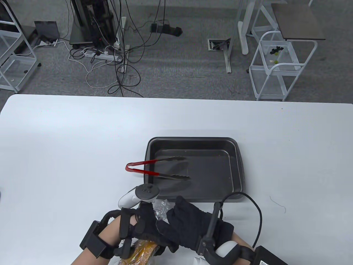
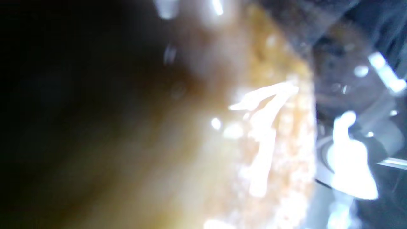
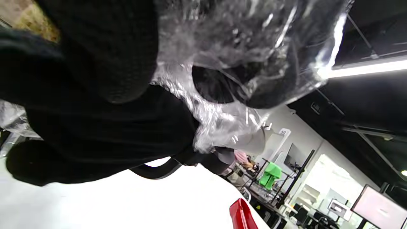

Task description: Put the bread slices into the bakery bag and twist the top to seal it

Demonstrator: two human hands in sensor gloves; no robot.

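Note:
Both gloved hands meet at the table's near edge around a clear bakery bag (image 1: 161, 207). Its crinkled top sticks up between them. My left hand (image 1: 143, 223) grips the bag's neck from the left, and my right hand (image 1: 183, 220) wraps round the same gathered plastic (image 3: 222, 82) from the right. Golden bread (image 1: 144, 249) shows through the bag below the hands, at the bottom edge. The left wrist view is filled with blurred bread (image 2: 279, 133) behind shiny plastic. The fingertips of both hands are hidden.
A dark baking tray (image 1: 237, 165) lies just beyond the hands. Red-handled tongs (image 1: 154, 169) lie across its left rim, their tips inside it. A black cable (image 1: 255, 209) loops from the right wrist. Beyond the table's far edge are carts and floor cables.

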